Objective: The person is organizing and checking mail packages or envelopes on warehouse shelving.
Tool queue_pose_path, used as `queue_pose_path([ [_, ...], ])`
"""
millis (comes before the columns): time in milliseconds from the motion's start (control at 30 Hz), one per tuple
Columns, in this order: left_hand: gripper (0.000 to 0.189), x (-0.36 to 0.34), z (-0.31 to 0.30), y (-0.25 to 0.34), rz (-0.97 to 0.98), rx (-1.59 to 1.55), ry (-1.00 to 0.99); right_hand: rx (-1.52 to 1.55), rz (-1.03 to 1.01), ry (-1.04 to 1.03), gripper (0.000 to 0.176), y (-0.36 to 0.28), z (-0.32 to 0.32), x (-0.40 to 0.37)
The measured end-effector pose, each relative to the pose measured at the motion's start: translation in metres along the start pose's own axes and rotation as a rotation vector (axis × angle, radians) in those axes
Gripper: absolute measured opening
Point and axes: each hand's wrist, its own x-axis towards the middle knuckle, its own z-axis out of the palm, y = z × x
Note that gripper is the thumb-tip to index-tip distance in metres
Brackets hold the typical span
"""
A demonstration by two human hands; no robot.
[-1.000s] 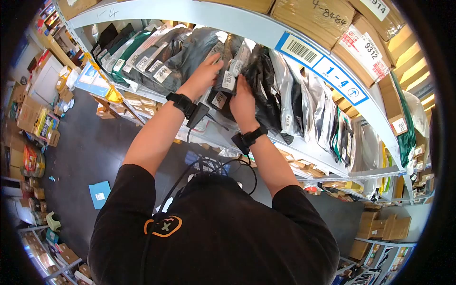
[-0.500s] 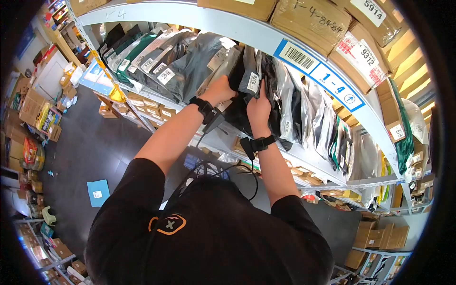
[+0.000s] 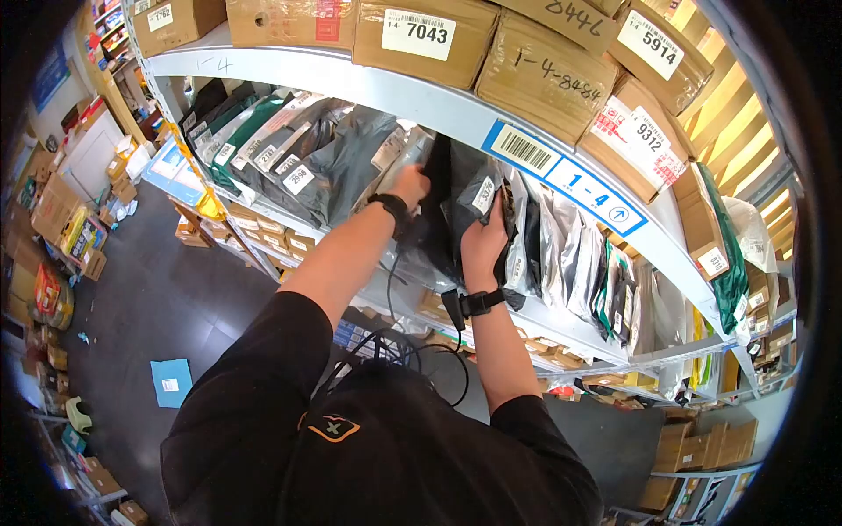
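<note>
My right hand (image 3: 484,245) is closed on the lower front of a dark grey mailing bag (image 3: 472,180) with a white label. To its left, my left hand (image 3: 410,188) is curled at the front edge of the row, between a pale grey plastic bag (image 3: 412,151) and a black mailing bag (image 3: 435,210). What its fingers hold, if anything, is hidden. The bags stand upright, packed side by side on the shelf (image 3: 561,294). A grey bag with a label (image 3: 298,180) leans further left, and white bags (image 3: 548,237) stand right of my right hand.
Cardboard boxes (image 3: 421,39) line the shelf above, over a beam with a blue and white 1-4 sign (image 3: 566,178). Small boxes (image 3: 263,230) fill a lower level. A blue packet (image 3: 171,383) lies on the dark floor (image 3: 132,307). Cables (image 3: 386,337) hang by my chest.
The view has shifted, showing more of the upper boxes. The black bag shows more widely between my hands, and the labelled dark grey bag tilts further right with my right hand on it.
</note>
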Motion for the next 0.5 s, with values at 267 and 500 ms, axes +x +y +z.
queue_pose_path([
  [267, 0.032, 0.068, -0.021, -0.016, 0.038, 0.339, -0.070, 0.028, -0.347, -0.219, 0.077, -0.002, 0.023, -0.012],
  [500, 0.041, 0.076, -0.047, -0.017, -0.109, 0.193, 0.043, -0.115, -0.342, -0.326, 0.075, -0.010, 0.047, -0.022],
])
